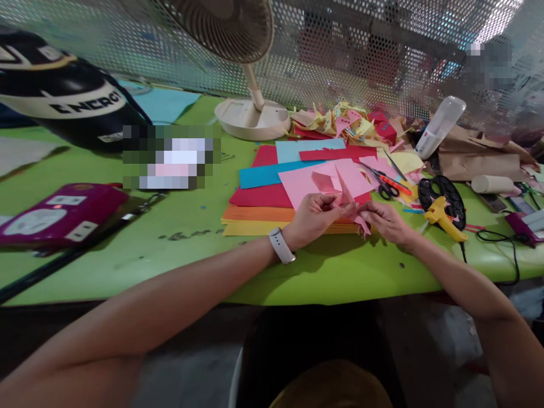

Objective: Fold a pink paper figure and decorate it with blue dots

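Note:
My left hand [317,215], with a pale watch band on its wrist, pinches a folded piece of pink paper [345,184]. On the other side, my right hand [385,222] has its fingers closed on the lower right end of the same paper, where a narrow pink strip hangs down. The fingers hide part of the folds. Beneath the hands lies a flat pink sheet [293,184] on a stack of coloured paper, with red sheets [246,196], a blue strip [257,177] and orange sheets [238,214] showing.
Scissors [386,186], a black palette [440,190] and a yellow glue gun [444,218] with a cord lie to the right. Paper scraps [352,124] are heaped behind. A white fan [255,124] stands at the back; a purple power strip [63,212] lies left. The green table's front edge [297,297] is near.

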`<state>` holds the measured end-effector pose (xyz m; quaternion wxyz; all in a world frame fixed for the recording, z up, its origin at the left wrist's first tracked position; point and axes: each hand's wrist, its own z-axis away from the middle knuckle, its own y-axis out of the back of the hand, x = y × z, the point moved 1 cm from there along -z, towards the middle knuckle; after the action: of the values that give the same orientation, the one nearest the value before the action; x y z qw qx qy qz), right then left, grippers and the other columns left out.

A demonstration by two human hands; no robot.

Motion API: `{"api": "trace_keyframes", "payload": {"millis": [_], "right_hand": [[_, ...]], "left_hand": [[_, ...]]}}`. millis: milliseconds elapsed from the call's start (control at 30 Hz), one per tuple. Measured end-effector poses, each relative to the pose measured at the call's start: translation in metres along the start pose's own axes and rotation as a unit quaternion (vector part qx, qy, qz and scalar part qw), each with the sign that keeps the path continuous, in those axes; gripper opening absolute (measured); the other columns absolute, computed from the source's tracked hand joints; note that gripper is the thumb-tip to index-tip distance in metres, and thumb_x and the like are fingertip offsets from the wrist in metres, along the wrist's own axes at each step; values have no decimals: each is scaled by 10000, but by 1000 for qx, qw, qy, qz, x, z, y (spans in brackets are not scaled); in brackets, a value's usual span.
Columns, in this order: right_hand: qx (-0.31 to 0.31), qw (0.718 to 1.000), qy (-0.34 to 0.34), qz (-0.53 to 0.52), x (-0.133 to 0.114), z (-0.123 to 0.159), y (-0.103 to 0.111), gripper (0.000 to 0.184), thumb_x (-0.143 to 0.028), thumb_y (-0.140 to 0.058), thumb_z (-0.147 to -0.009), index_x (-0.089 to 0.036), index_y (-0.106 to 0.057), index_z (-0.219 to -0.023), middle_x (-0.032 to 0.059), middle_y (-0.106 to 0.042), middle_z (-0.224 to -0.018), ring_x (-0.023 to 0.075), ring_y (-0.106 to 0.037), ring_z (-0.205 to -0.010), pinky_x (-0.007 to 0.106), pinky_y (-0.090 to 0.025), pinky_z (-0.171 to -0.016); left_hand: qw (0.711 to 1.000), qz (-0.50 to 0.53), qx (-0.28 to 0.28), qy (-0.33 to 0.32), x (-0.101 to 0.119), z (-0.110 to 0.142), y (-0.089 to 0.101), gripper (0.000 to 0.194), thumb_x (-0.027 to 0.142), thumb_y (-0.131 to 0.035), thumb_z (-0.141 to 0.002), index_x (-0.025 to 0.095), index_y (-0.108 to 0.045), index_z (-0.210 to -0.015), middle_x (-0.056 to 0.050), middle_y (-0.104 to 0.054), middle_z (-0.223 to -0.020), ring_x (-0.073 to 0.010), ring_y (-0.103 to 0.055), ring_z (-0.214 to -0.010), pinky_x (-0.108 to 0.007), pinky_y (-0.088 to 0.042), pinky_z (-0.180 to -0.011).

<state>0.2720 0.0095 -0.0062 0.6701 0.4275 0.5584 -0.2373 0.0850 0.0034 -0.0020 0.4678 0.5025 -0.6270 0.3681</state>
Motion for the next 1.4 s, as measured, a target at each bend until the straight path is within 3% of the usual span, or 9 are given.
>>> {"api": "trace_keyframes", "payload": {"millis": [133, 300, 500, 833, 1233, 1400], "right_hand": [[2, 1000, 18, -6, -4, 1, 0, 356, -492, -523, -937, -211, -553, -720, 2, -639, -621, 119, -582, -568, 263, -509, -577], [-4, 1000, 13, 6, -5, 1, 0, 391, -551, -555, -912, -204, -572, -733, 8, -642, -632, 122, -579, -574, 267, -500, -562], [-12, 1000, 26, 10, -1, 0, 0, 301, -472, -540, -920, -202, -564, -788, -2, -625, -654, 107, -576, -562, 247, -496, -543], [-7, 1000, 25, 1, -3, -1, -1, 207, -366, -601, -875, -191, -566, -769, -27, -612, -589, 96, -556, -509, 236, -487, -515], [-40, 998, 37, -7, -4, 0, 0, 291, -397, -526, -922, -195, -583, -721, -6, -641, -606, 105, -578, -545, 252, -501, -577], [-25, 999, 26, -8, -4, 0, 2, 255, -374, -512, -915, -196, -594, -752, 12, -660, -642, 129, -598, -571, 272, -521, -593]], "left_hand": [[1000, -7, 8, -9, -1, 0, 1, 598, 484, -807, -716, 205, -326, -496, 66, -246, -526, -85, -209, -509, -270, -186, -464], [1000, 22, -6, 0, -1, 0, -2, 502, 480, -821, -698, 195, -451, -515, 52, -371, -541, -86, -313, -522, -250, -288, -484], [1000, 2, -6, -9, 0, 0, -3, 595, 494, -782, -729, 202, -315, -503, 60, -289, -526, -78, -264, -504, -241, -253, -454], [1000, 2, -18, -3, 0, 2, -4, 591, 510, -773, -732, 213, -308, -519, 65, -252, -533, -84, -229, -503, -257, -232, -457], [1000, -4, -25, -8, 2, 2, -3, 601, 510, -753, -746, 212, -276, -531, 61, -249, -534, -88, -209, -522, -256, -194, -457], [1000, -10, -15, -8, -1, 1, -2, 603, 531, -765, -735, 213, -294, -532, 63, -254, -531, -86, -209, -516, -256, -198, -452]]}}
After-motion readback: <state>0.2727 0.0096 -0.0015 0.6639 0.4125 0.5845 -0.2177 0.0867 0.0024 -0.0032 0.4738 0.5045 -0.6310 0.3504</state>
